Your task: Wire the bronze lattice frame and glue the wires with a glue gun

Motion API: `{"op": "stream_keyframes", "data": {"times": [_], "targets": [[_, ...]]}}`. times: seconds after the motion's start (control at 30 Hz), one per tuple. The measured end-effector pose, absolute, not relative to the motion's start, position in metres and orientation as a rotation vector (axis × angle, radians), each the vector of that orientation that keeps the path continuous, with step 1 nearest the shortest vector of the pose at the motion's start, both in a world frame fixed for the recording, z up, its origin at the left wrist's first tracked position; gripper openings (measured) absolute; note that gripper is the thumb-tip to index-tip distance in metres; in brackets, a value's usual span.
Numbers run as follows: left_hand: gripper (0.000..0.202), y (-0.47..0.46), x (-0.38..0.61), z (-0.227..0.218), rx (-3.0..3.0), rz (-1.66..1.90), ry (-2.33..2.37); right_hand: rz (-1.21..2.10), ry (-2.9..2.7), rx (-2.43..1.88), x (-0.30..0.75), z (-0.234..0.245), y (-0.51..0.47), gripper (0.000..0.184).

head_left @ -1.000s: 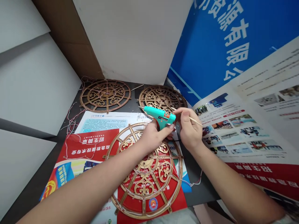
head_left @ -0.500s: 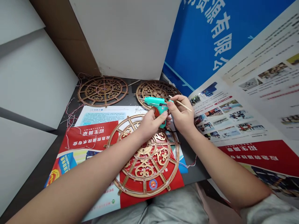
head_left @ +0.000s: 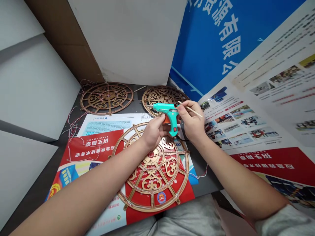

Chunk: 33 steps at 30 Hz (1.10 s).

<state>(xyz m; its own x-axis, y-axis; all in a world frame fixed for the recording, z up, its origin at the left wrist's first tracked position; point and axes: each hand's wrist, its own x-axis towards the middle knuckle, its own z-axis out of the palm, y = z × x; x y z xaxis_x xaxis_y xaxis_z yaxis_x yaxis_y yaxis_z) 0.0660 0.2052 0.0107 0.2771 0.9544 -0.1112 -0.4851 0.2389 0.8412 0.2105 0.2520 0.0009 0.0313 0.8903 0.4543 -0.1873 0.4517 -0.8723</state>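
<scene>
The dark grey tabletop (head_left: 211,186) carries mostly flat things. The main one is a large round gold-coloured fretwork panel (head_left: 152,183), and it lies on a red and white printed poster (head_left: 93,147). Behind this large panel, two other round fretwork panels lie on the tabletop. One is behind and to the left (head_left: 106,98), and the other is almost straight behind (head_left: 162,96). They are near each other but do not touch. To the left of the large panel, thin coloured wires (head_left: 72,126) lie loosely on the tabletop.
</scene>
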Motion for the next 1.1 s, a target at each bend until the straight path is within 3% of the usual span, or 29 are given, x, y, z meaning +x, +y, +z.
{"op": "stream_keyframes", "data": {"times": [1.1], "targets": [[0.036, 0.2043, 0.0634, 0.0155, 0.633, 1.170, 0.667, 0.931, -1.233, -0.756, 0.2024, -0.0004, 0.2438, 0.024]]}}
